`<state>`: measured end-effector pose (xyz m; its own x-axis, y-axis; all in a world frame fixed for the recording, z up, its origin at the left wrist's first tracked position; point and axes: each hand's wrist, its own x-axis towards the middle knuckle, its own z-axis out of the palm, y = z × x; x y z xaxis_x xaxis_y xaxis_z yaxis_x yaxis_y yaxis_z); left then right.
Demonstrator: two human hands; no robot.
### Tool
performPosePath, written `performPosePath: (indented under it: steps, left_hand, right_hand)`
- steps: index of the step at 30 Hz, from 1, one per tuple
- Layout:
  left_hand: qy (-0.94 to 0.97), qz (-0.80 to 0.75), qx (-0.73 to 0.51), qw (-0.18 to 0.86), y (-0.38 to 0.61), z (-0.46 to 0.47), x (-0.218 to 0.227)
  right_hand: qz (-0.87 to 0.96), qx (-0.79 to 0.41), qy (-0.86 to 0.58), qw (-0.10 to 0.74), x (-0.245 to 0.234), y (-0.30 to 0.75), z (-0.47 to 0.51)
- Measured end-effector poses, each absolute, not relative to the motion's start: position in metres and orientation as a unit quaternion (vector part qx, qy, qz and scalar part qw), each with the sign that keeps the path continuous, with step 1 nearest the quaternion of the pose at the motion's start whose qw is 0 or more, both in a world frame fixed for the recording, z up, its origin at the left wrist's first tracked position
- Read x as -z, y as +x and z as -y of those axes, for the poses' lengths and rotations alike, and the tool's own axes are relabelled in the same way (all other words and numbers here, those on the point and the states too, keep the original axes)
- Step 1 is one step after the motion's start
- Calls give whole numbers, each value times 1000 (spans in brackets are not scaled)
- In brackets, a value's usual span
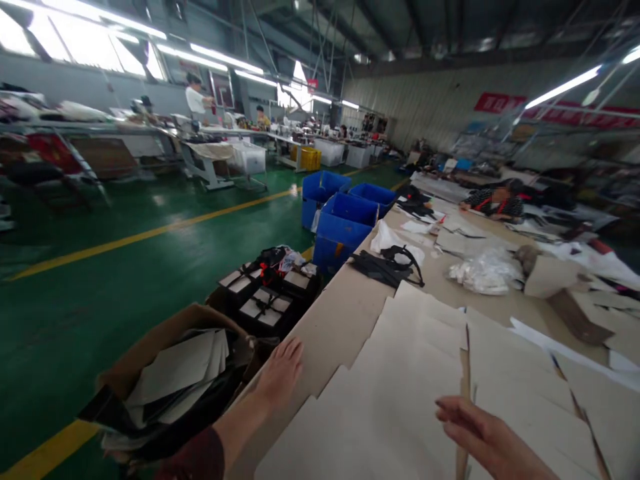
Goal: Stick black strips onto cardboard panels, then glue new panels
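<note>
My left hand (281,375) lies flat on the near left edge of the long worktable (327,333), its fingers stretched out and nothing in them. Beside it, pale cream sheets (390,380) are spread over the tabletop in overlapping, stepped layers. Over the right part of these layers is my right hand (473,427), loosely curved with its fingers apart from the thumb and holding nothing. Whether it touches the sheets I cannot tell. More pale sheets (515,373) lie just beyond a narrow gap to the right.
Left of the table stands an open cardboard box (165,327) with pale sheets inside. Tied bundles (265,307) and blue bins (345,223) line the table's side. Black straps (383,267) and a clear plastic bag (487,270) lie farther up. Across the table sits a person (493,203).
</note>
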<state>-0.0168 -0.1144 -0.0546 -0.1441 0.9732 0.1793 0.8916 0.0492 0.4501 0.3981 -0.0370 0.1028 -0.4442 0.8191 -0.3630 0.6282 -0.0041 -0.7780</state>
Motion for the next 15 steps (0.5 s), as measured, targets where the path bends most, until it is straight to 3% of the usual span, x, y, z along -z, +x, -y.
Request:
performPosePath:
  steps: [5,10,15]
  left_hand:
    - [655,-734,-181,9,-18,129,77]
    - [671,-719,-140,-109,-26,127,82]
    - [692,-695,-128,-148,-40,127,93]
  right_hand:
    - [780,-398,-470,112,-77,324,-49]
    - [803,-247,-528,122,-39,270,-167]
    - [810,-160,-553,113,-4,228,-261]
